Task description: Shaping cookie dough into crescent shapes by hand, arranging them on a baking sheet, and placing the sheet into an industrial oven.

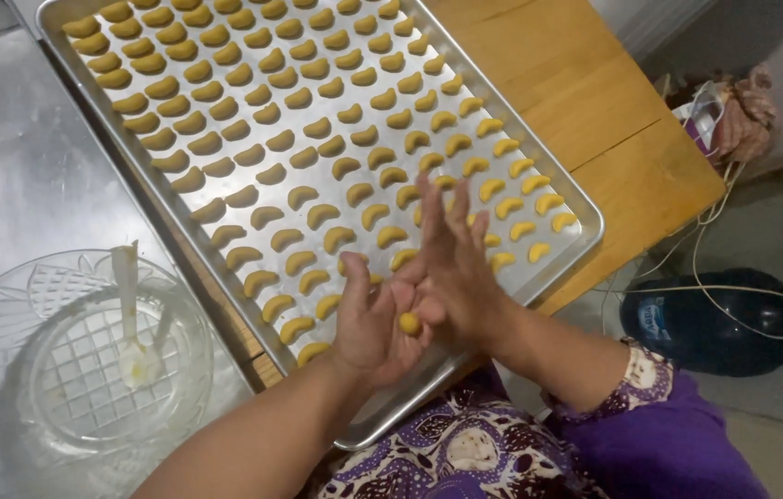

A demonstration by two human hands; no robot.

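Note:
A small yellow piece of dough (409, 323) lies between my two palms, over the near edge of a metal baking tray (553, 176). My left hand (368, 328) cups it from below, palm up. My right hand (456, 263) presses on it from above with its fingers spread and pointing away. The tray holds several rows of crescent-shaped dough pieces (299, 143), covering nearly all of it. A bare strip of tray remains at the near corner by my hands.
A clear glass bowl (3, 370) with a white spoon (128, 314) in it stands at the left on a steel surface (12, 166). The tray rests on a wooden table (594, 92). On the floor to the right sit a dark round appliance (719, 319) and cables.

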